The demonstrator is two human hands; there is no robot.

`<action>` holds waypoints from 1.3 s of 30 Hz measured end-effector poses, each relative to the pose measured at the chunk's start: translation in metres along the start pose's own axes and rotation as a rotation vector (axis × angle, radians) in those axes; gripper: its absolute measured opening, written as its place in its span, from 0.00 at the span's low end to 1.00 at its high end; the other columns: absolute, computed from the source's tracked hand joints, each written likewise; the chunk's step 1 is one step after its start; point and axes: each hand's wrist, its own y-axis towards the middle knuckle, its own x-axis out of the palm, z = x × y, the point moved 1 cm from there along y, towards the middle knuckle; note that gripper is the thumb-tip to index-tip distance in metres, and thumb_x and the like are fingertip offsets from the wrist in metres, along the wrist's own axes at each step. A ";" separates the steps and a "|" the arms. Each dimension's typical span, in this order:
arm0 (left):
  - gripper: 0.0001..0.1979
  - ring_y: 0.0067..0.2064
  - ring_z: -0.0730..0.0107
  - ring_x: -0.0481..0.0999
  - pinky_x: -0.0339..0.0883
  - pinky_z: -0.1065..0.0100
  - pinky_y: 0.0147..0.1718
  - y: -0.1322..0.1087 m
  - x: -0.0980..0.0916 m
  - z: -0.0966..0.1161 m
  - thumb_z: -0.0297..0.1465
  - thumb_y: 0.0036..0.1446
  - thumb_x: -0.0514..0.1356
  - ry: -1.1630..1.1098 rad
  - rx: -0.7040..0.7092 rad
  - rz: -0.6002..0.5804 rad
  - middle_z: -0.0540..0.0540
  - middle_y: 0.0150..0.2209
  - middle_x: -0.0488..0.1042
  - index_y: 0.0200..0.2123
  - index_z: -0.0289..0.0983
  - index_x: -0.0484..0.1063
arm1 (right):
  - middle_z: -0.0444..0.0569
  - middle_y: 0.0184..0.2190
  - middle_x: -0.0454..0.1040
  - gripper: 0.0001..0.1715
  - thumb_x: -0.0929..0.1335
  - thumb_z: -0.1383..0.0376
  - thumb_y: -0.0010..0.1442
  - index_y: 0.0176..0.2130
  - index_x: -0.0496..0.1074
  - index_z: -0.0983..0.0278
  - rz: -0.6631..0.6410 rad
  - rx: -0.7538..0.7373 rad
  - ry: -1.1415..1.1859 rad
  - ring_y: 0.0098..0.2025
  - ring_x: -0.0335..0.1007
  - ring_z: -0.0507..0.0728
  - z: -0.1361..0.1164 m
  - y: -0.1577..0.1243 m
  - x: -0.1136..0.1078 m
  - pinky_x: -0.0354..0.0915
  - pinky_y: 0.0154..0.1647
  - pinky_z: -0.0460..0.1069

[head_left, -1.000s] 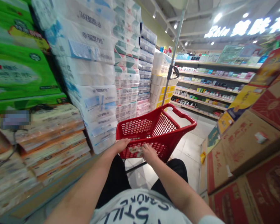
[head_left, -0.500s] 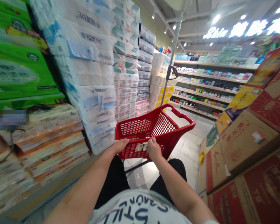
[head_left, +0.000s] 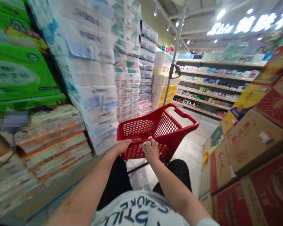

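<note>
A red plastic shopping cart [head_left: 176,139] with mesh sides stands in front of my knees. My left hand [head_left: 122,147] is closed over the near rim at its left corner, the thumb lying along the top. Against the outer face of the near wall, my right hand [head_left: 152,152] presses a crumpled pale cloth [head_left: 144,145]. Most of the cloth is hidden under the curled fingers, and its exact kind is unclear. The cart's red handle [head_left: 186,115] points away to the right.
Wrapped paper rolls [head_left: 91,69] rise in tall stacks at left, beside green packs [head_left: 14,66]. Cardboard cartons [head_left: 252,138] line the right. A metal pole [head_left: 178,34] stands behind the cart, before stocked shelves [head_left: 209,77]. Tiled floor [head_left: 191,144] shows between cart and cartons.
My right hand has slid a little left along the cart wall, bunching the cloth that lay spread out beside it. My left hand stays on the rim. The view has shifted slightly.
</note>
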 end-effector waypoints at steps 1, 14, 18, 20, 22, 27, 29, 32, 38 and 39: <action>0.26 0.54 0.64 0.73 0.61 0.66 0.53 0.000 0.000 0.000 0.41 0.67 0.39 0.000 0.002 0.001 0.46 0.52 0.76 0.47 0.41 0.75 | 0.54 0.54 0.62 0.16 0.66 0.61 0.62 0.49 0.69 0.60 -0.043 -0.025 -0.005 0.51 0.58 0.61 0.002 -0.001 0.000 0.60 0.51 0.54; 0.25 0.54 0.64 0.73 0.60 0.67 0.53 -0.002 0.000 0.000 0.41 0.67 0.39 0.001 0.010 0.016 0.46 0.52 0.76 0.46 0.41 0.74 | 0.52 0.45 0.69 0.15 0.61 0.59 0.67 0.48 0.73 0.58 -0.025 -0.194 -0.057 0.49 0.60 0.59 0.033 -0.007 -0.015 0.55 0.53 0.52; 0.26 0.52 0.63 0.75 0.61 0.66 0.53 -0.003 0.000 0.000 0.41 0.67 0.38 0.005 0.016 0.015 0.46 0.50 0.77 0.45 0.41 0.75 | 0.52 0.44 0.70 0.12 0.64 0.63 0.65 0.46 0.74 0.59 -0.124 -0.134 -0.043 0.46 0.61 0.59 0.046 -0.014 -0.012 0.59 0.49 0.51; 0.26 0.51 0.63 0.75 0.61 0.66 0.53 -0.002 0.000 0.000 0.41 0.67 0.38 0.005 0.021 0.014 0.46 0.49 0.78 0.44 0.41 0.75 | 0.52 0.46 0.69 0.14 0.64 0.65 0.65 0.49 0.73 0.59 -0.050 -0.093 0.010 0.47 0.61 0.58 0.053 -0.016 -0.012 0.60 0.50 0.51; 0.26 0.52 0.63 0.74 0.61 0.66 0.52 -0.001 0.001 -0.001 0.41 0.67 0.38 0.004 0.029 0.015 0.46 0.50 0.77 0.44 0.40 0.75 | 0.52 0.47 0.68 0.16 0.63 0.66 0.64 0.51 0.72 0.60 0.051 -0.063 0.057 0.48 0.61 0.58 0.061 -0.016 -0.013 0.61 0.50 0.51; 0.26 0.53 0.63 0.74 0.60 0.66 0.53 -0.001 0.002 -0.001 0.41 0.67 0.38 0.001 0.037 0.024 0.46 0.51 0.77 0.44 0.40 0.74 | 0.51 0.45 0.68 0.17 0.65 0.71 0.59 0.48 0.72 0.60 0.021 -0.031 0.063 0.43 0.63 0.57 0.084 -0.021 -0.003 0.63 0.43 0.49; 0.27 0.53 0.63 0.74 0.60 0.66 0.54 -0.001 0.003 -0.001 0.41 0.67 0.37 0.001 0.037 0.026 0.46 0.51 0.77 0.45 0.40 0.74 | 0.51 0.45 0.68 0.17 0.65 0.71 0.59 0.47 0.72 0.60 0.065 -0.008 0.082 0.43 0.64 0.57 0.091 -0.024 0.000 0.63 0.45 0.50; 0.27 0.54 0.62 0.73 0.59 0.66 0.54 0.000 0.003 -0.001 0.41 0.67 0.38 0.004 0.037 0.028 0.45 0.52 0.76 0.46 0.40 0.74 | 0.53 0.47 0.66 0.17 0.64 0.68 0.60 0.50 0.70 0.62 0.213 0.063 0.128 0.48 0.63 0.59 0.101 -0.023 0.001 0.62 0.51 0.54; 0.27 0.55 0.61 0.73 0.59 0.64 0.55 0.000 0.002 0.001 0.40 0.67 0.38 0.029 0.027 0.020 0.45 0.53 0.75 0.46 0.40 0.74 | 0.53 0.43 0.67 0.15 0.66 0.72 0.53 0.42 0.74 0.62 0.088 0.200 0.129 0.44 0.64 0.59 0.117 -0.022 -0.002 0.64 0.45 0.51; 0.27 0.55 0.61 0.73 0.59 0.64 0.55 -0.001 0.002 0.002 0.40 0.67 0.37 0.032 0.025 0.019 0.45 0.53 0.75 0.46 0.40 0.74 | 0.53 0.42 0.67 0.15 0.67 0.72 0.52 0.41 0.74 0.62 0.080 0.205 0.116 0.43 0.65 0.60 0.119 -0.023 -0.002 0.64 0.45 0.51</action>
